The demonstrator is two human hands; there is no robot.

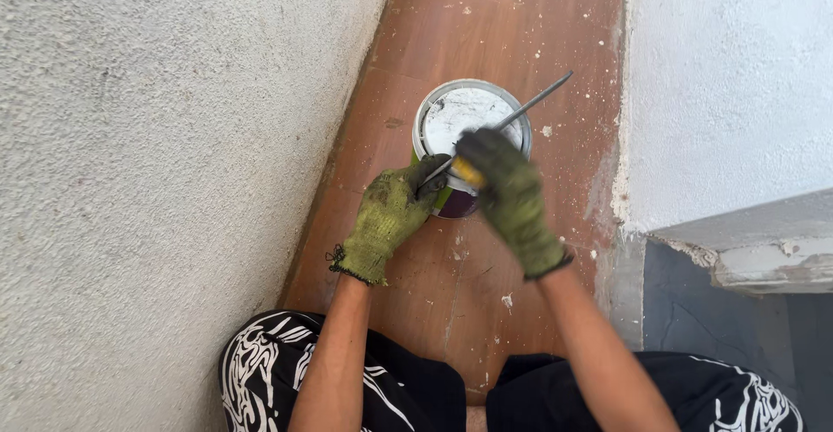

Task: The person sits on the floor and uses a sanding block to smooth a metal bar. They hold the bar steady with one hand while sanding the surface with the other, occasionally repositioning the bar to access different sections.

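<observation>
Along the left of the frame runs a rough, grey-white textured plaster wall point(147, 163), slanting toward the upper middle. Just right of it, at centre, the left hand point(389, 219) in a worn yellow-green knitted glove curls its fingers against the near rim of a round metal paint tin with a white-smeared lid point(468, 120), bracing it in place on the floor. The right hand point(512, 198), gloved alike, is closed around the yellow handle of a long steel-shafted screwdriver point(521, 111), whose shaft lies slantwise across the lid, its tip pointing to the upper right past the rim. The step in hand looks like prying at the lid's edge; I judge the lid is still seated, so the next move calls for the blade set under the rim and a firm downward lever while the left hand keeps the tin from sliding. The tin stands on a reddish-brown wood-look floor point(486, 16) flecked with white plaster crumbs. At the right rise a white rough wall point(729, 85) and a chipped grey ledge point(764, 250).
</observation>
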